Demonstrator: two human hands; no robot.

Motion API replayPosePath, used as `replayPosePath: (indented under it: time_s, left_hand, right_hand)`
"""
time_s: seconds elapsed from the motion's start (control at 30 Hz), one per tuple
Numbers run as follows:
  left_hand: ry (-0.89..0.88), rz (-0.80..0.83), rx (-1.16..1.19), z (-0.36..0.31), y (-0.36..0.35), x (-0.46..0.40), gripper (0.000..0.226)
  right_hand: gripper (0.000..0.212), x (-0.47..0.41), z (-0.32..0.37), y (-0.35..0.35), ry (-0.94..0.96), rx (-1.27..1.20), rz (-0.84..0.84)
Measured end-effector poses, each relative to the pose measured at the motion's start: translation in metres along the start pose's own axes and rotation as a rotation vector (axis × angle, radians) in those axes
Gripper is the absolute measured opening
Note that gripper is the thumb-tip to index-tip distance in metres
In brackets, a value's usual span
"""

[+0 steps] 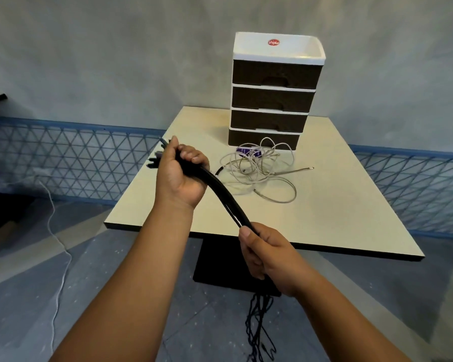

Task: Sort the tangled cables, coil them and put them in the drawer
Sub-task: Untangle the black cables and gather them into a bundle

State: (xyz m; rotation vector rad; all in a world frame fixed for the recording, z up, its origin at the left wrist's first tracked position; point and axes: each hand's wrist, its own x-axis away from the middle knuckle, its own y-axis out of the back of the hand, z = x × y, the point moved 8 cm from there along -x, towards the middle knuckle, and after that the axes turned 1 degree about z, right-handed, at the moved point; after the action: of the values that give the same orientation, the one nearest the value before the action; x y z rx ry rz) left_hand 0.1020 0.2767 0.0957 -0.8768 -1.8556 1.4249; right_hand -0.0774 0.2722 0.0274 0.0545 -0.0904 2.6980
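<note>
A bundle of black cables (224, 195) stretches between my two hands above the near left part of the table. My left hand (182, 173) grips its upper end, with black plug ends sticking out past the fist to the left. My right hand (266, 253) grips the bundle lower down, near the table's front edge; the loose black strands (259, 325) hang below it toward the floor. A tangle of white cables (259, 169) lies on the table in front of the drawer unit (272, 95), whose brown drawers are all closed.
The cream table (338, 205) stands on a black pedestal. A small purple object (250, 152) lies in the white tangle. A white cord (60, 246) runs across the grey floor at left. Blue mesh fencing (76, 158) lines the wall behind.
</note>
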Motion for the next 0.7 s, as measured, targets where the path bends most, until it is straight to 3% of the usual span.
replayPosePath:
  time_s: [0.07, 0.2, 0.23, 0.3, 0.33, 0.4, 0.47, 0.57, 0.7]
  left_hand:
    - [0.018, 0.022, -0.002, 0.005, 0.01, 0.001, 0.033]
    - [0.248, 0.234, -0.433, 0.05, 0.003, 0.032, 0.08]
    - [0.304, 0.261, -0.584, 0.066, 0.003, 0.044, 0.079]
    - [0.354, 0.254, -0.756, 0.087, 0.004, 0.057, 0.052]
    - [0.35, 0.224, -0.755, 0.09, 0.002, 0.06, 0.036]
    - [0.331, 0.193, -0.708, 0.087, -0.006, 0.062, 0.025]
    - [0.289, 0.194, -0.712, 0.082, -0.014, 0.057, 0.028]
    - [0.208, 0.218, -0.615, 0.065, -0.031, 0.046, 0.032]
    - [0.122, 0.236, -0.366, 0.022, -0.05, 0.032, 0.035]
  right_hand:
    - [0.04, 0.0, 0.004, 0.002, 0.001, -0.022, 0.004]
    - [0.036, -0.002, 0.016, 0.005, 0.013, -0.095, 0.005]
    - [0.035, -0.002, 0.02, 0.004, 0.019, -0.11, 0.009]
    - [0.033, -0.004, 0.026, 0.002, 0.034, -0.138, 0.033]
    - [0.032, -0.005, 0.029, 0.001, 0.043, -0.138, 0.045]
    - [0.029, -0.006, 0.036, 0.0, 0.082, -0.134, 0.073]
    - [0.025, -0.006, 0.042, 0.002, 0.131, -0.154, 0.075]
    - [0.043, -0.008, 0.029, 0.011, 0.106, -0.235, 0.069]
    - [0.038, -0.003, -0.01, 0.022, 0.044, -0.066, 0.057]
